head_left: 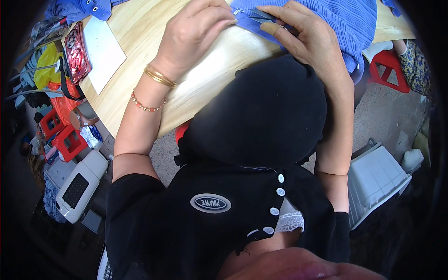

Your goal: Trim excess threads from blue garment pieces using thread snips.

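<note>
The left hand (193,31) has its fingertips pressed together at the edge of the blue ribbed fabric (350,23); I cannot tell whether they pinch anything. The right hand (305,33) grips small snips (262,20), 2 blades over the fabric, which lies on the wooden counter (140,28).

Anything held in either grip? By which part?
Right grip holds small scissors by the end behind the blades. Left grip is pinched near the blue cloth; can't tell whether it holds anything.
</note>
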`<state>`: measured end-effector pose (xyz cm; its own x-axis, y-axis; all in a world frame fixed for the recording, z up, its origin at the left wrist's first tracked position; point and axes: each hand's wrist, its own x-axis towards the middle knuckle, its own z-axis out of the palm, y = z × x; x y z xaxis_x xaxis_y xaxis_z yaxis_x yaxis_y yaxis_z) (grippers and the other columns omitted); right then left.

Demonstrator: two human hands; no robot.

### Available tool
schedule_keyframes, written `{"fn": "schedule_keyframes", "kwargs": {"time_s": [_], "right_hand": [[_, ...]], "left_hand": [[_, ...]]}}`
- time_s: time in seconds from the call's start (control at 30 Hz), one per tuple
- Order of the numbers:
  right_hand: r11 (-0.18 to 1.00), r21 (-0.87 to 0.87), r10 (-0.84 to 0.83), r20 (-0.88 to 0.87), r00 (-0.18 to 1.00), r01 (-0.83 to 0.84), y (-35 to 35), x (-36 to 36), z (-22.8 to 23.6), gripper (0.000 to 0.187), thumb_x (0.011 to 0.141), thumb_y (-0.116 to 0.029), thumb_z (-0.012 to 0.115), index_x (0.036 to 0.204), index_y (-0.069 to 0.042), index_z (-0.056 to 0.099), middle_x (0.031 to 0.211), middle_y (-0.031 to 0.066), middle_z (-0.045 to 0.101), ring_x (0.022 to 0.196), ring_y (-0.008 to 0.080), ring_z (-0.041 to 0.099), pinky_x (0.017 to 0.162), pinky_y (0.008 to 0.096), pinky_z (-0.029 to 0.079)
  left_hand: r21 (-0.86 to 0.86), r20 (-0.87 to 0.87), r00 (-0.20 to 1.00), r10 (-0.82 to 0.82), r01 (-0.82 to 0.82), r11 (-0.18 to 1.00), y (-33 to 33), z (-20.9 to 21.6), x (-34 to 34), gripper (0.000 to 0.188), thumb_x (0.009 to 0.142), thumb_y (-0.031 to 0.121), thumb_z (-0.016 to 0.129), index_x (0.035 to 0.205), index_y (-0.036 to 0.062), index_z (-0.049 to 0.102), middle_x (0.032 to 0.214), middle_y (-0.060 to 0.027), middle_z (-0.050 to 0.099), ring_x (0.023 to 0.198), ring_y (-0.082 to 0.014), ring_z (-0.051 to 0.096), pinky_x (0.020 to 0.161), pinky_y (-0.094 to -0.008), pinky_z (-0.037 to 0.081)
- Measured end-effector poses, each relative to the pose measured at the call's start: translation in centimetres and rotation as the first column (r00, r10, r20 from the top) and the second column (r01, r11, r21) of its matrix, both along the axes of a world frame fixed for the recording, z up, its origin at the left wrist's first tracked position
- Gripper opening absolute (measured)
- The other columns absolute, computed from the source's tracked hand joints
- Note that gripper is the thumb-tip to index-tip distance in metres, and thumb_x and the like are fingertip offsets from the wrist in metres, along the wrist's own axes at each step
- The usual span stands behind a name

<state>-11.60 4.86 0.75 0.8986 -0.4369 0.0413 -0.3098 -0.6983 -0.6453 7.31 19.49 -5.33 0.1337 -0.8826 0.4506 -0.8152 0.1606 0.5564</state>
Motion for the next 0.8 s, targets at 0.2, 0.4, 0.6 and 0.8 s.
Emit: {"fn": "schedule_keyframes", "kwargs": {"time_s": [0.2,0.4,0.6,0.8], "right_hand": [[0.998,-0.058,-0.034,-0.027,0.999,0.032,0.0,0.1,-0.5,0.027,0.087,-0.016,0.071,0.108,0.001,0.07,0.085,0.0168,0.061,0.076,0.033,0.063,0.068,0.0387,0.048],[0.997,-0.029,-0.068,-0.019,0.998,0.067,0.2,0.3,0.1,0.027,0.086,-0.017,0.071,0.105,0.002,0.07,0.085,0.0173,0.062,0.077,0.0332,0.064,0.069,0.0394,0.049],[0.994,-0.082,-0.07,0.001,0.998,0.07,0.4,0.3,0.3,0.025,0.086,-0.017,0.071,0.102,0.002,0.071,0.083,0.0172,0.063,0.076,0.0344,0.064,0.069,0.0402,0.05],[0.993,-0.107,-0.051,0.034,0.998,0.054,0.0,0.0,-1.2,0.024,0.085,-0.018,0.071,0.101,0.001,0.071,0.083,0.0174,0.064,0.078,0.0359,0.065,0.069,0.0415,0.051]], "left_hand": [[-0.039,0.232,0.968,-0.095,0.107,0.993,-1.0,0.2,-0.8,0.015,0.084,0.004,0.074,0.099,0.0055,0.07,0.105,-0.0062,0.068,0.087,-0.0218,0.069,0.076,-0.0294,0.057],[0.045,0.178,0.98,-0.087,0.08,0.996,-1.0,-0.1,-0.9,0.014,0.086,0.006,0.072,0.1,0.0067,0.069,0.109,-0.0048,0.07,0.089,-0.0222,0.07,0.078,-0.0286,0.058],[0.043,0.15,0.988,-0.034,0.028,0.999,-0.6,-0.4,-1.8,0.012,0.087,0.005,0.071,0.099,0.0063,0.069,0.109,-0.0031,0.071,0.088,-0.0182,0.07,0.077,-0.027,0.058],[0.088,0.063,0.998,0.024,-0.03,0.996,-0.8,-0.4,-2.1,0.011,0.088,0.005,0.071,0.098,0.0059,0.069,0.11,-0.004,0.071,0.084,-0.0175,0.07,0.073,-0.0253,0.057]]}}
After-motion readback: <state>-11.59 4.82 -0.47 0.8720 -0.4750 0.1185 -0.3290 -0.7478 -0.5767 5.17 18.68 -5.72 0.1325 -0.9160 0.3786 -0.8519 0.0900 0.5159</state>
